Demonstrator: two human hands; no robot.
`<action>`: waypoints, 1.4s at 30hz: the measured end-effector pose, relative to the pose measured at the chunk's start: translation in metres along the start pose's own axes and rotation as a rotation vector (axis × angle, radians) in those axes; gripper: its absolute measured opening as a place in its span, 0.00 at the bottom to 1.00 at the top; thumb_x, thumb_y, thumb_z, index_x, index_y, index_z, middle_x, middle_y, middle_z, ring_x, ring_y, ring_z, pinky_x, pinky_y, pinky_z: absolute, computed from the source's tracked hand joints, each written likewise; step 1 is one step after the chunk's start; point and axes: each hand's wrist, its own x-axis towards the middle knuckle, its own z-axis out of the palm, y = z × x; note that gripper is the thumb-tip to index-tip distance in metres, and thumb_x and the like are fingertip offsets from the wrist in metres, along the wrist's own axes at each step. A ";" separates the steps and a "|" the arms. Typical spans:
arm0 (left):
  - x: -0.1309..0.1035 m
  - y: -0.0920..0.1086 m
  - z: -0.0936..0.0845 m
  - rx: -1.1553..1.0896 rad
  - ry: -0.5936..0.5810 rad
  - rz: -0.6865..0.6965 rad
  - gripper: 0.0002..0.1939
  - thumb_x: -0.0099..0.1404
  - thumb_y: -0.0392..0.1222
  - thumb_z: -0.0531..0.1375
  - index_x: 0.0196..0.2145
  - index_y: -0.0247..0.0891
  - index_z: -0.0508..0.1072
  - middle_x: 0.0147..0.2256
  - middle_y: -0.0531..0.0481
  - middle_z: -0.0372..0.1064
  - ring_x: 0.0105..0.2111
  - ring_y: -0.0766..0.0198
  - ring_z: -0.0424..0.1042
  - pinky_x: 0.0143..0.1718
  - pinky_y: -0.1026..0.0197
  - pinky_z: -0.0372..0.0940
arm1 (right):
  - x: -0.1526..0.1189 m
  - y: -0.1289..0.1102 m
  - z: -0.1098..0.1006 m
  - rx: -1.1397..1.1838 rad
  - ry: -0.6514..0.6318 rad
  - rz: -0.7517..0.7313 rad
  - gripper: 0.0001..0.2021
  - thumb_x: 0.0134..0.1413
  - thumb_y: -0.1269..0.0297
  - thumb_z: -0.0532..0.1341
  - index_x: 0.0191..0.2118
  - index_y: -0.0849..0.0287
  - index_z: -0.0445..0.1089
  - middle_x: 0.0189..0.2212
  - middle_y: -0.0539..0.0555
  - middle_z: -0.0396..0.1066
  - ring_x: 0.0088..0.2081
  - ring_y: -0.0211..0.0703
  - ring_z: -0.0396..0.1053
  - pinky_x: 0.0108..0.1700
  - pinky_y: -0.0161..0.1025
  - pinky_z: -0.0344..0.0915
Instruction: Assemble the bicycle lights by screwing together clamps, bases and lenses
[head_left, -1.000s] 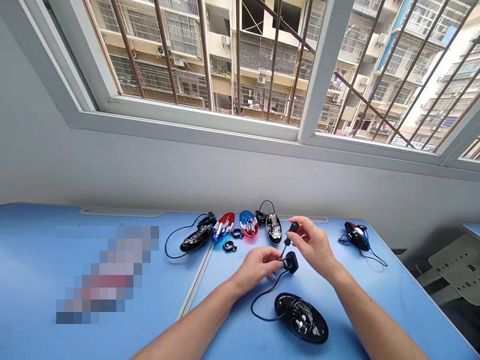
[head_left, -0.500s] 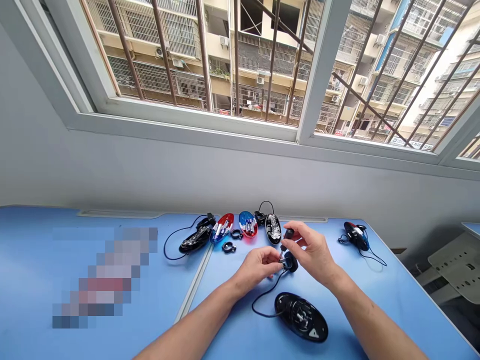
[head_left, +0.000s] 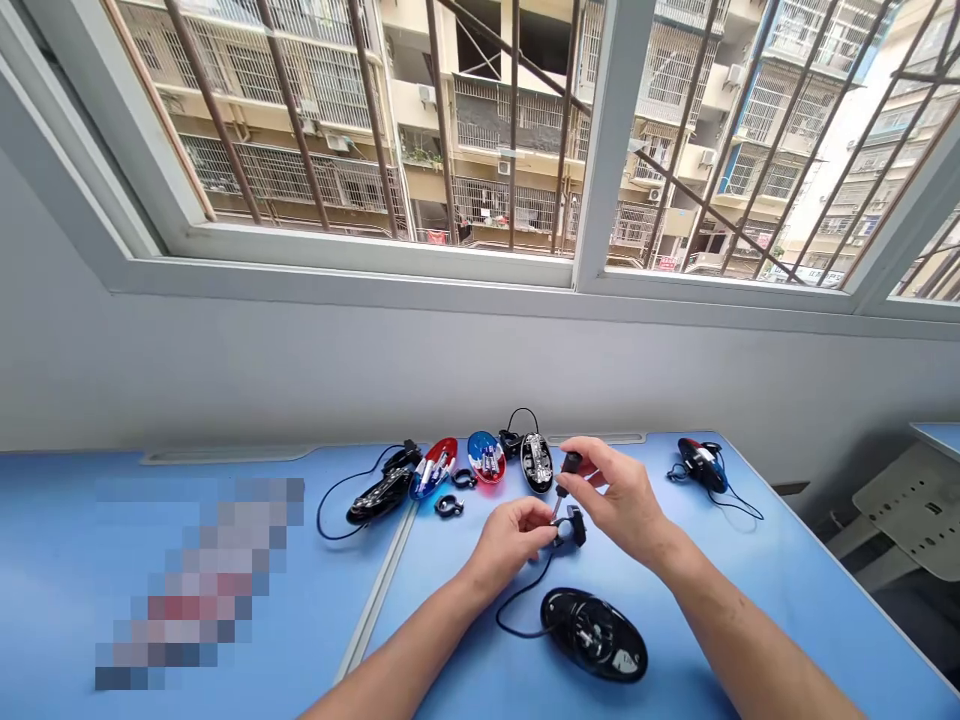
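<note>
My right hand pinches the black handle of a small screwdriver, its shaft slanting down toward my left fingers. With thumb and fingers, my left hand grips a small black ring clamp; the driver's tip is at the clamp, though the exact contact is hidden by my fingers. From the clamp a thin black cable loops down to a black oval shell, which lies on the blue table.
Behind my hands lie a black-and-silver oval shell, two red-and-blue shells and two loose ring clamps. A black cabled unit is at left, a red-and-black one at right. A seam crosses the table.
The whole view has shifted slightly, moving the scene left. The clamp looks turned a little, its ring showing more; both hands keep their grips and the screwdriver stays at the clamp.
</note>
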 end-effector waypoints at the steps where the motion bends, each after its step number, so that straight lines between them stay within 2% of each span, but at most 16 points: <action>1: -0.001 0.001 0.000 0.001 0.012 0.020 0.12 0.45 0.44 0.64 0.28 0.36 0.71 0.24 0.53 0.69 0.25 0.63 0.69 0.25 0.64 0.63 | 0.000 -0.001 -0.002 0.002 0.007 0.001 0.09 0.55 0.67 0.57 0.42 0.56 0.68 0.31 0.52 0.74 0.28 0.37 0.70 0.28 0.32 0.70; 4: -0.006 0.003 0.000 0.011 0.048 0.094 0.14 0.46 0.43 0.63 0.33 0.37 0.71 0.30 0.51 0.71 0.33 0.60 0.71 0.37 0.60 0.66 | 0.000 -0.003 -0.007 0.020 0.020 -0.007 0.09 0.55 0.68 0.57 0.43 0.56 0.68 0.33 0.52 0.74 0.29 0.37 0.70 0.29 0.32 0.70; 6: -0.009 0.003 0.000 0.035 0.056 0.131 0.14 0.47 0.43 0.63 0.34 0.37 0.72 0.31 0.51 0.72 0.35 0.59 0.70 0.40 0.59 0.65 | -0.001 -0.003 -0.007 0.033 0.009 -0.026 0.10 0.55 0.68 0.57 0.44 0.55 0.68 0.34 0.52 0.74 0.30 0.37 0.70 0.29 0.32 0.70; 11: -0.012 0.001 0.001 0.133 0.058 0.177 0.09 0.49 0.39 0.61 0.31 0.39 0.73 0.28 0.52 0.71 0.31 0.60 0.69 0.37 0.60 0.64 | -0.003 0.001 -0.002 0.018 -0.068 -0.087 0.11 0.56 0.67 0.56 0.45 0.55 0.68 0.34 0.53 0.74 0.30 0.37 0.69 0.30 0.33 0.70; 18: -0.009 -0.003 -0.003 0.139 0.023 0.189 0.08 0.50 0.39 0.61 0.32 0.38 0.73 0.32 0.50 0.74 0.35 0.57 0.72 0.39 0.59 0.66 | -0.006 0.005 0.003 -0.024 -0.122 -0.093 0.10 0.57 0.68 0.56 0.45 0.54 0.68 0.33 0.52 0.74 0.30 0.38 0.69 0.30 0.33 0.70; 25: -0.008 -0.007 -0.004 0.105 0.005 0.196 0.10 0.50 0.38 0.61 0.33 0.37 0.72 0.32 0.49 0.73 0.35 0.58 0.72 0.39 0.58 0.66 | -0.007 0.009 0.005 -0.018 -0.111 -0.140 0.11 0.58 0.69 0.55 0.46 0.56 0.67 0.37 0.55 0.74 0.32 0.39 0.70 0.30 0.34 0.70; 35: -0.009 -0.004 -0.004 0.113 -0.005 0.211 0.09 0.50 0.38 0.60 0.32 0.37 0.73 0.31 0.50 0.74 0.34 0.59 0.71 0.37 0.59 0.66 | -0.009 0.008 0.007 -0.056 -0.118 -0.200 0.13 0.58 0.70 0.54 0.48 0.56 0.65 0.37 0.55 0.74 0.31 0.39 0.71 0.30 0.33 0.70; 38: -0.010 -0.005 -0.003 0.134 0.007 0.216 0.08 0.50 0.37 0.60 0.31 0.38 0.73 0.30 0.51 0.74 0.33 0.59 0.71 0.37 0.59 0.66 | -0.010 0.009 0.009 -0.096 -0.108 -0.216 0.13 0.58 0.71 0.54 0.48 0.56 0.65 0.34 0.54 0.74 0.30 0.39 0.70 0.30 0.34 0.69; 42: -0.011 -0.006 -0.004 0.145 0.011 0.210 0.08 0.50 0.37 0.59 0.30 0.37 0.73 0.30 0.50 0.74 0.32 0.59 0.72 0.37 0.59 0.66 | -0.012 0.012 0.013 -0.206 -0.069 -0.245 0.08 0.57 0.70 0.56 0.42 0.57 0.67 0.28 0.53 0.73 0.26 0.39 0.68 0.27 0.34 0.66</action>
